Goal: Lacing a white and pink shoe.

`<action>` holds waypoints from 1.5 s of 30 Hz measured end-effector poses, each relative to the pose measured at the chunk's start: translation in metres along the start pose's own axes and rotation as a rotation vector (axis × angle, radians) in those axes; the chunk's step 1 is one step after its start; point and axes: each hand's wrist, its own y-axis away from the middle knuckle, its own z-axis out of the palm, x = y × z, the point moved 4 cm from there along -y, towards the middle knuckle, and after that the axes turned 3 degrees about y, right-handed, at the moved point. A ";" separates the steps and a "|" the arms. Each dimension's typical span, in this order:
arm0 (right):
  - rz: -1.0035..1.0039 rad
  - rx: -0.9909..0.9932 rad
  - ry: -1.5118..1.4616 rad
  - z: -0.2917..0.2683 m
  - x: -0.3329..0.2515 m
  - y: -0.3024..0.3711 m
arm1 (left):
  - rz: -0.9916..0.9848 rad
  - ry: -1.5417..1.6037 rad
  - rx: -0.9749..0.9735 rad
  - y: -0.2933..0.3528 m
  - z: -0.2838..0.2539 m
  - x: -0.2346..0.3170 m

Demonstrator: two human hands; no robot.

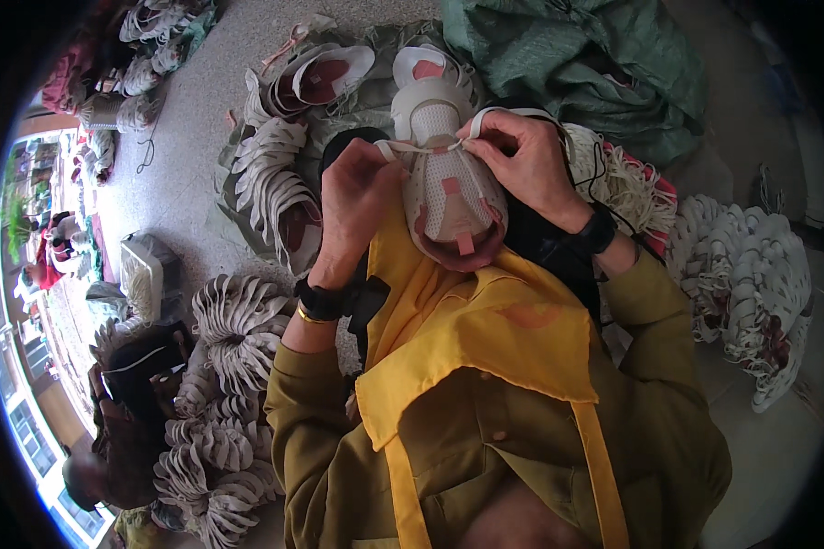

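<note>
A white and pink shoe upper [458, 206] lies across my lap, over the yellow apron [471, 339], its pink-lined heel opening toward me. A white lace [421, 148] runs across its front, between my hands. At the left side of the upper, my left hand [362, 197] is closed in a pinch on the lace. My right hand [526, 165] pinches the lace just right of the middle, and a loop of it passes over the fingers. Whether the lace is knotted at the middle is too small to tell.
Nested stacks of white uppers [270, 183] curve along my left, with another pile [238, 320] below. More uppers [742, 284] lie at the right, near a bundle of white laces [645, 192]. A green woven sack [577, 69] is beyond my knees. At the lower left sits another person [124, 448].
</note>
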 end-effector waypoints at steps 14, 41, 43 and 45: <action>-0.097 -0.020 0.109 0.000 -0.006 -0.002 | 0.066 0.116 0.075 -0.007 0.007 -0.004; 0.005 0.023 0.092 0.003 0.007 -0.001 | 0.154 -0.433 0.120 -0.014 0.016 0.007; 0.031 0.022 0.110 0.003 0.006 -0.001 | 0.104 -0.379 0.143 -0.015 0.012 -0.001; 0.035 0.039 0.109 0.002 0.004 -0.001 | 0.117 -0.409 0.163 -0.014 0.012 -0.001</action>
